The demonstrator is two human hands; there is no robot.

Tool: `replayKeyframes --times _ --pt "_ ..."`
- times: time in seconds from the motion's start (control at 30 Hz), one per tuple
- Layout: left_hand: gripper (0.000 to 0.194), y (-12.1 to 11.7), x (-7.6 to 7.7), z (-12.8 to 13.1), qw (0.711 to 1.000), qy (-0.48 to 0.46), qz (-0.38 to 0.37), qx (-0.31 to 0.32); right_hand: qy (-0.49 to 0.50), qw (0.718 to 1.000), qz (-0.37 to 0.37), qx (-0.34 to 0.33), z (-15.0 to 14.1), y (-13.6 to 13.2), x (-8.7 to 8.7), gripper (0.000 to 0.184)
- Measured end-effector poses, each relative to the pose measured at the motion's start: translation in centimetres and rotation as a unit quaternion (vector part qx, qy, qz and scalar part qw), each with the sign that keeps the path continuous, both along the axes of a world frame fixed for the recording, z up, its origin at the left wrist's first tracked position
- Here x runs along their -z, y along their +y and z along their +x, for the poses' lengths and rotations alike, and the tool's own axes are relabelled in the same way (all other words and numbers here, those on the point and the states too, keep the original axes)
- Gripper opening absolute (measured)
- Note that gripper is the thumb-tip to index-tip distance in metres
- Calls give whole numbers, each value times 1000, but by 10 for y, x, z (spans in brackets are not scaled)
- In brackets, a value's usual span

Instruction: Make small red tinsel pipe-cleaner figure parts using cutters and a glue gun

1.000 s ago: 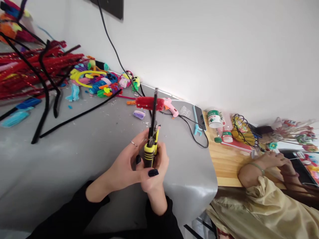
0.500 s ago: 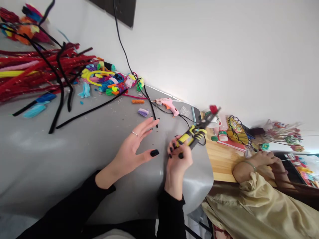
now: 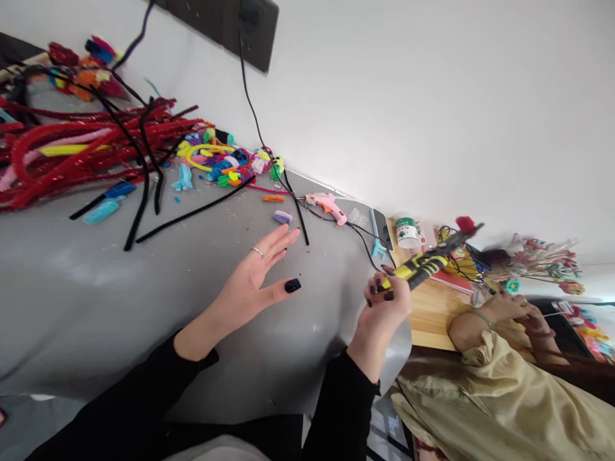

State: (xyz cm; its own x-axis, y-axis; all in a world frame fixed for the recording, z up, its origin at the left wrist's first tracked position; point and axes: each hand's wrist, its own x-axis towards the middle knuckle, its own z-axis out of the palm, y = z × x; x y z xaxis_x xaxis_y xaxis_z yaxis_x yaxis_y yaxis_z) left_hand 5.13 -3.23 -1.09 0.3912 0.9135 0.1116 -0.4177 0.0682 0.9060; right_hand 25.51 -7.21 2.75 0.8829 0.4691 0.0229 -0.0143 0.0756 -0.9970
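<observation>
My right hand point(image 3: 387, 301) is closed round the yellow and black handles of a pair of pliers point(image 3: 423, 262). The dark jaws point up and to the right, beyond the grey table's edge. A small red piece point(image 3: 465, 223) shows beside the jaws; I cannot tell whether it is part of the tool. Over the grey table point(image 3: 192, 288), my left hand point(image 3: 252, 282) is open and holds nothing, its fingers stretched out and thumb apart. Just past its fingertips lie a purple fuzzy piece point(image 3: 282, 217) and a black pipe cleaner point(image 3: 302, 224).
A pink glue gun point(image 3: 327, 206) with a cable lies near the wall, beside a phone point(image 3: 382, 228). Red pipe cleaners point(image 3: 86, 144) and colourful fuzzy bits point(image 3: 225, 165) are heaped at left. Another person's hands point(image 3: 509, 310) rest over the wooden table point(image 3: 427, 314) at right.
My right hand has moved to the right with the pliers, whose jaws now reach over the wooden table. My left hand remains open in nearly the same place. The view has shifted slightly.
</observation>
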Motion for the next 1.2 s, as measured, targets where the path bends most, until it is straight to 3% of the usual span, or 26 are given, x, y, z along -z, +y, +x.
replayKeyframes --times 0.1,0.2,0.27,0.37,0.47,0.57,0.6,0.67,0.7,0.77,0.87,0.93,1.03,1.07,1.13,1.17,1.2 --pt "101 -1 -4 7 999 2 -24 23 -33 999 -22 -37 -9 -2 2 30" --pt "101 -2 -10 16 996 -14 -54 71 -137 964 -56 -220 -52 -7 17 28" --pt "90 -4 -15 19 993 -6 -78 92 -169 936 -60 -304 -81 -8 27 25" --pt "61 -8 -23 17 991 17 -99 85 -163 918 -41 -359 -99 -13 32 26" --pt "48 -7 -29 14 994 34 -88 51 -187 875 -51 -443 -78 -22 21 39" --pt "41 -2 -33 11 995 80 -53 -26 -302 770 -118 -550 -17 -24 3 76" --pt "38 0 -35 10 994 94 -47 -43 -327 771 -135 -529 9 -19 -1 75" --pt "34 4 -37 9 992 110 -49 -41 -379 833 -176 -362 63 0 -4 61" --pt "33 5 -38 9 992 115 -53 -27 -411 847 -201 -270 88 14 -2 60" --pt "34 4 -38 10 991 118 -63 4 -456 827 -285 -164 128 44 7 63" --pt "36 -4 -35 13 990 100 -102 -10 -467 787 -379 -138 159 77 25 62" --pt "37 -8 -31 12 989 95 -110 -21 -468 786 -380 -138 164 85 35 61" --pt "36 -1 -30 4 989 117 -88 13 -478 794 -355 -120 163 84 46 58" --pt "35 5 -31 2 989 110 -103 -8 -483 797 -345 -111 163 83 48 57" --pt "29 13 -37 -1 979 71 -157 -111 -492 806 -318 -85 163 81 50 55" --pt "27 13 -40 0 968 48 -178 -168 -496 811 -303 -69 164 80 50 54" --pt "25 8 -43 3 964 35 -186 -186 -499 816 -286 -53 165 80 50 53"
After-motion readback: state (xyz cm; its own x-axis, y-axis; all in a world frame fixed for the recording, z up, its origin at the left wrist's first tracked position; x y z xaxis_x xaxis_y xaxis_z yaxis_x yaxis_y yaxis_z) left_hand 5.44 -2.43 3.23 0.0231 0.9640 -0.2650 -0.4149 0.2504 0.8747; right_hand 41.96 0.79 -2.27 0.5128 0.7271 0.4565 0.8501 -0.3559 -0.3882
